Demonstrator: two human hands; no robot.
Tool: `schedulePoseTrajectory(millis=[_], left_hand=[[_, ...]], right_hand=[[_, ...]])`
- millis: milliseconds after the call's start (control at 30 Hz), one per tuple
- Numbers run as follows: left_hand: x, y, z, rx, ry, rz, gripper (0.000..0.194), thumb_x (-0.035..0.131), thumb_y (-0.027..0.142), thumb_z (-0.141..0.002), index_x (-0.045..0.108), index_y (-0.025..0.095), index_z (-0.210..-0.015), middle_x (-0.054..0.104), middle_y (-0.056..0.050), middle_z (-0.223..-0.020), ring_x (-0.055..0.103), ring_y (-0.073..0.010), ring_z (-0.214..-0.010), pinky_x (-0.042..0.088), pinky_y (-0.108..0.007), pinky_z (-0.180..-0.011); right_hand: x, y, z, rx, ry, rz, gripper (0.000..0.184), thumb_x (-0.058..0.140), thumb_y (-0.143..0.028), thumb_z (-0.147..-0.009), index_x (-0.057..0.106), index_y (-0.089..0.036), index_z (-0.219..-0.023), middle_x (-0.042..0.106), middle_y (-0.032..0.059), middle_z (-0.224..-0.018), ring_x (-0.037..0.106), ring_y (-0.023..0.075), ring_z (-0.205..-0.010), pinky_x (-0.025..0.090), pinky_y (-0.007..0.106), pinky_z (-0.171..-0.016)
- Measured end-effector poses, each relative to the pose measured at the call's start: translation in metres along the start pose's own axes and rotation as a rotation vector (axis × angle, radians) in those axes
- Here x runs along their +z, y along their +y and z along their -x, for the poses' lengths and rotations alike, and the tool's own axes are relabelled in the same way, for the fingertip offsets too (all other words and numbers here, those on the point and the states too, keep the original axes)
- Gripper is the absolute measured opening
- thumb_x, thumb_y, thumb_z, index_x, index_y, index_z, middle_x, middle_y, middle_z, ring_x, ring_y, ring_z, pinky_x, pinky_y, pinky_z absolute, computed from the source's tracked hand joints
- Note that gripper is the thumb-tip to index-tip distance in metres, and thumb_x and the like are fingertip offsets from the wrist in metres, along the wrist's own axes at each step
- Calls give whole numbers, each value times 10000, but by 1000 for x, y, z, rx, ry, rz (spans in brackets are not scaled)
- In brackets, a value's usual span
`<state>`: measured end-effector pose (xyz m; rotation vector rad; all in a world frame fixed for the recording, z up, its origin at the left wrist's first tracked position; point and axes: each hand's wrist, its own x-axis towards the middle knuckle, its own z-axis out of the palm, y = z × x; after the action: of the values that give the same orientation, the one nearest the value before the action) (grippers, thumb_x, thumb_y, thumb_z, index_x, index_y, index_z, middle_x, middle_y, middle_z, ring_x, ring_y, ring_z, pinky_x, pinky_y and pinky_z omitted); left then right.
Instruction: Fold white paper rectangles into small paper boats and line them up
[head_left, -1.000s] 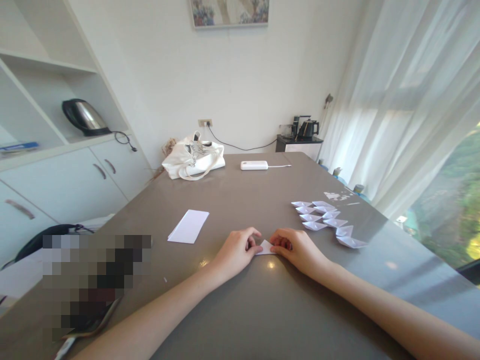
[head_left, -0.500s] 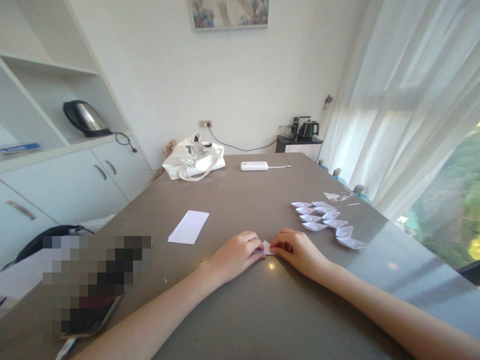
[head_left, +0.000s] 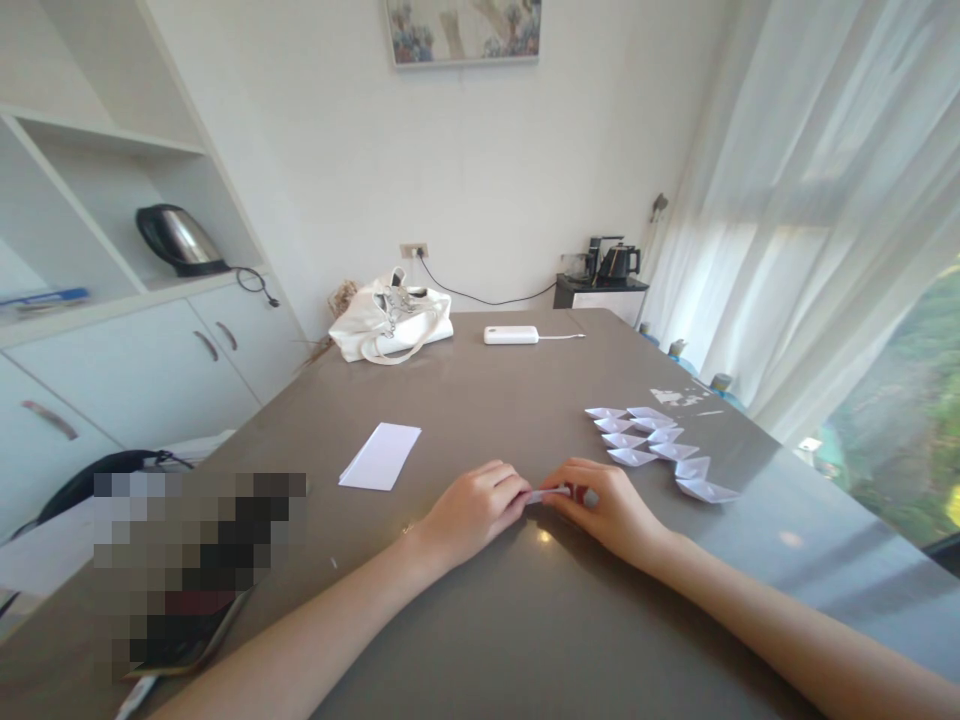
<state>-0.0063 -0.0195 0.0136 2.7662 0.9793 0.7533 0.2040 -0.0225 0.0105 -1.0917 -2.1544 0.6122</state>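
My left hand (head_left: 476, 507) and my right hand (head_left: 604, 505) meet at the middle of the grey table (head_left: 525, 620). Between their fingertips they pinch a small folded white paper piece (head_left: 546, 494), pressed low against the tabletop. Most of the piece is hidden by my fingers. To the right of my right hand lie several finished white paper boats (head_left: 660, 445) in a loose cluster. A flat stack of white paper (head_left: 380, 456) rests to the left of my left hand.
A white handbag (head_left: 390, 325) and a white power bank (head_left: 511, 335) with its cable sit at the table's far end. A phone (head_left: 184, 640) lies at the near left edge. Cabinets with a kettle (head_left: 178, 240) stand left; curtains hang right.
The paper piece showed as a small triangle between my hands; now my fingers have closed in and flattened it, so only a thin edge shows. The view shifted slightly.
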Motion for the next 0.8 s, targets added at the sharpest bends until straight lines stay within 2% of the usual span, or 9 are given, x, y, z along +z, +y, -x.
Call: schedulePoseTrajectory(millis=[167,333,567,667,800], left_hand=[[0,5,-1,-192,12,194,193,515,289,-890,666,170,-900,682,-42,-838,615,-147,-781,455,-237,-722],[2,5,-2,-267,45,347,227,501,289,-902,703,187,-908,721,-29,-828,638,-135,-731,448,-225,-694],[0,8,-3,-339,57,442,245,491,269,-899,722,186,-909,723,-31,-749,627,-131,-639,453,-218,-651],[0,9,-4,-363,47,460,259,483,276,-899,724,182,-898,722,-33,-739,625,-133,-627,457,-218,-646],[0,9,-4,-385,42,477,260,487,279,-894,729,184,-884,713,-24,-701,619,-129,-610,450,-207,-629]], right_hand=[[3,0,-2,159,38,-194,241,604,-371,-813,706,-152,-813,692,63,-780,613,165,-696,480,253,-627],[6,1,-4,270,19,-366,321,620,-432,-785,709,-130,-846,694,56,-708,604,151,-609,455,234,-542],[7,4,-6,374,-23,-478,426,605,-539,-760,702,-126,-800,663,46,-607,579,126,-518,447,216,-461],[7,3,-7,418,-50,-546,447,627,-560,-725,703,-124,-789,679,51,-627,610,133,-545,502,238,-534],[6,2,-8,400,-39,-573,424,652,-549,-701,703,-129,-732,682,48,-631,634,151,-594,530,272,-620]])
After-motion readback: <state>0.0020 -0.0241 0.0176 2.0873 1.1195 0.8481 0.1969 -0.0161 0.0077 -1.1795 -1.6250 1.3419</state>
